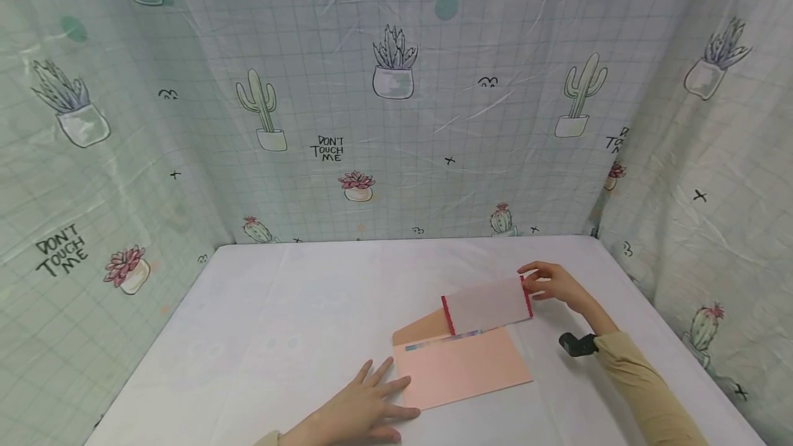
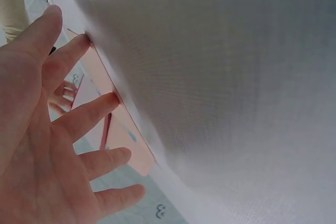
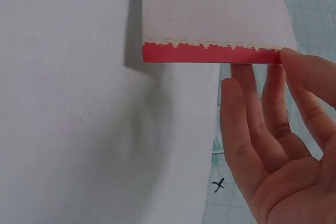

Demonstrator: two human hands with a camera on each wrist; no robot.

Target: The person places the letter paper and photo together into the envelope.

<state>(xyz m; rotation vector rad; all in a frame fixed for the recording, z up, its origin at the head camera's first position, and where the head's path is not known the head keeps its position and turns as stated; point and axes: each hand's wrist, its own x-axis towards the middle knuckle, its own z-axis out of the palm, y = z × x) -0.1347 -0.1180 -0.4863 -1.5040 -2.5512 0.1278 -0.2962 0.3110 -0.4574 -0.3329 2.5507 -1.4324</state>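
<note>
A peach-pink envelope (image 1: 464, 372) lies on the white table, its tan flap (image 1: 424, 327) folded open on the far side. My left hand (image 1: 367, 406) is spread at the envelope's left edge, with straight fingertips touching it in the left wrist view. Above the envelope's far edge is a pale card (image 1: 486, 305) with red bands at both ends, overlapping part of the flap. My right hand (image 1: 553, 286) pinches the card's right end by a far corner between thumb and fingers. In the right wrist view the card's red band (image 3: 210, 53) has a scalloped, lacy border.
A bluish patterned strip (image 1: 434, 343) runs along the envelope's opening. The white table (image 1: 279, 315) ends at a curtain (image 1: 396, 129) printed with cacti, which also hangs at both sides. A dark strap device (image 1: 577, 345) sits on my right wrist.
</note>
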